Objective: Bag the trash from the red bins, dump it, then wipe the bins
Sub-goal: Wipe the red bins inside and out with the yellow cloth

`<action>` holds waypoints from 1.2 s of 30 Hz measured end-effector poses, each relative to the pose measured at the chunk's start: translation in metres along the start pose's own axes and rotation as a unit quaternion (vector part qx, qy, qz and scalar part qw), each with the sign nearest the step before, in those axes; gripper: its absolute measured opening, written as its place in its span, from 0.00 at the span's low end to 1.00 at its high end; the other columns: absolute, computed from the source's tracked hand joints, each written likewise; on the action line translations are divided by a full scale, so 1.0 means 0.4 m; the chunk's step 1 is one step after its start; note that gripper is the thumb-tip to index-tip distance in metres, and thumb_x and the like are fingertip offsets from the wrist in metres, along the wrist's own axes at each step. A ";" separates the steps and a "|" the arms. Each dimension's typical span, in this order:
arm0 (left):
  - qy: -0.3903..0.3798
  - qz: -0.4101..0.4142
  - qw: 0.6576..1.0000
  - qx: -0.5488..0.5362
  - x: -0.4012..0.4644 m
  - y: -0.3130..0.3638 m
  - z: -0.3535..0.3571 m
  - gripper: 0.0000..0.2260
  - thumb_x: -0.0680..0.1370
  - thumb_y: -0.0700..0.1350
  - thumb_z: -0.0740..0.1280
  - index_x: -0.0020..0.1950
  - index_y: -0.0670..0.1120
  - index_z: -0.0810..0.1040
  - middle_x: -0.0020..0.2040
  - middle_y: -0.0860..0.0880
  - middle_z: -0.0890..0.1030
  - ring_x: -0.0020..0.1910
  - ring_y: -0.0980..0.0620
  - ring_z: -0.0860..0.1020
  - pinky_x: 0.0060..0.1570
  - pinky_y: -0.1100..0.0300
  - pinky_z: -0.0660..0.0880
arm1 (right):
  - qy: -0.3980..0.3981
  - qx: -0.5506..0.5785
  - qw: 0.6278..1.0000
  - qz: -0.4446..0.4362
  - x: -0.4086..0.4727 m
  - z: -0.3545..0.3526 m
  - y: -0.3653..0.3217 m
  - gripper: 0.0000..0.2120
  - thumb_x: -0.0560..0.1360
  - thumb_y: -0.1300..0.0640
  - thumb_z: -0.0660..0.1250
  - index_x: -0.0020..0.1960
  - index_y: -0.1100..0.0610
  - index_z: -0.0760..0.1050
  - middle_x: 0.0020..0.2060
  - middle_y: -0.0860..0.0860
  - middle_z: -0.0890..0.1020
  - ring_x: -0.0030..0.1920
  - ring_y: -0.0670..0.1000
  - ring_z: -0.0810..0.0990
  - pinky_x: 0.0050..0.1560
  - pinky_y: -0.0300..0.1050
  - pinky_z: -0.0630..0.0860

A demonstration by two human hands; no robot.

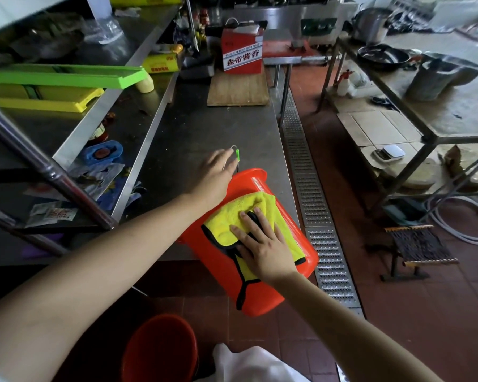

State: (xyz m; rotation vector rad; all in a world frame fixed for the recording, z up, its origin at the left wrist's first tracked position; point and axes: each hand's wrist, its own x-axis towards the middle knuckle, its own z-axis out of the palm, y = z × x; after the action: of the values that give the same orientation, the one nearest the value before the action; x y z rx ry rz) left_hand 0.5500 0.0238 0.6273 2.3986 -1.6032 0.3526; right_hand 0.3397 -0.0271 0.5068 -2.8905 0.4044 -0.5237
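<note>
A red bin (293,238) lies on its side at the near end of the steel counter (204,128), its base jutting past the counter's edge toward me. A yellow cloth with black trim (232,224) is draped over its upper side. My right hand (262,244) presses flat on the cloth, fingers spread. My left hand (213,177) reaches over the bin's rim at the far end, where a thin wire handle with a green grip (237,155) sticks up; its fingers are mostly hidden. A second red bin (160,348) stands on the floor below.
A wooden cutting board (238,89) and a red box (242,51) sit farther along the counter. Green and yellow trays (66,78) fill the shelf at left. A floor drain grate (315,205) runs along the right, with a small stool (420,249) beyond it.
</note>
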 end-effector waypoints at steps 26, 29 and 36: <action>-0.096 -0.004 0.988 -0.123 0.035 0.004 0.012 0.14 0.81 0.37 0.64 0.66 0.40 0.78 0.62 0.42 0.77 0.61 0.47 0.75 0.62 0.60 0.70 | 0.021 -0.052 0.997 -0.057 -0.135 -0.033 0.065 0.25 0.69 0.46 0.70 0.64 0.48 0.72 0.64 0.53 0.75 0.62 0.65 0.72 0.55 0.61 0.71; -0.100 -0.010 0.987 -0.128 0.032 0.005 0.009 0.14 0.81 0.37 0.64 0.67 0.40 0.78 0.62 0.42 0.76 0.60 0.48 0.76 0.63 0.59 0.71 | 0.009 -0.067 0.995 -0.075 -0.194 -0.037 0.090 0.28 0.65 0.46 0.73 0.64 0.48 0.72 0.64 0.53 0.74 0.61 0.64 0.71 0.53 0.60 0.73; -0.080 -0.016 0.987 -0.140 0.020 0.006 0.005 0.14 0.81 0.36 0.64 0.66 0.38 0.78 0.61 0.43 0.78 0.61 0.47 0.75 0.64 0.57 0.71 | 0.010 -0.038 0.999 -0.034 -0.204 -0.037 0.075 0.25 0.70 0.43 0.70 0.65 0.46 0.73 0.66 0.53 0.73 0.63 0.66 0.72 0.60 0.64 0.69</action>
State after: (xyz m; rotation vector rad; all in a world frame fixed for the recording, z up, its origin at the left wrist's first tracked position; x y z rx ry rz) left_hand 0.5510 0.0154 0.6282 2.2810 -1.5565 -0.0693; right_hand 0.2537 -0.0333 0.4878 -2.9826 0.3375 -0.5606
